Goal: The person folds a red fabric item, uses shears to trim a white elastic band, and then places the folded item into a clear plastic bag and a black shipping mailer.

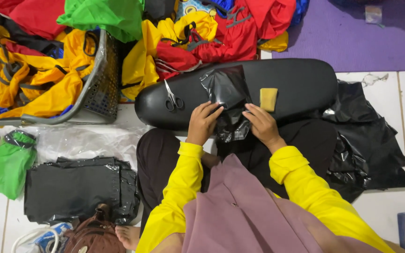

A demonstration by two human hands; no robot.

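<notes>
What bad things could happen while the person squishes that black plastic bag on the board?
The scissors lie loose on the black board, right beside the left hand; a stray move might nick a finger or knock them off. Both hands, the right hand too, press the thin black bag, which looks crinkly and could tear. The small yellow block sits near the board's edge and might slide off.

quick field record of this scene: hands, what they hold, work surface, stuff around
left hand: pressing on the black plastic bag
right hand: gripping the same bag's right edge
surface: black oval board across the lap
on board: scissors, closed; yellow block
left of person: stack of black bags, grey basket of yellow fabric
right: loose black plastic
</notes>
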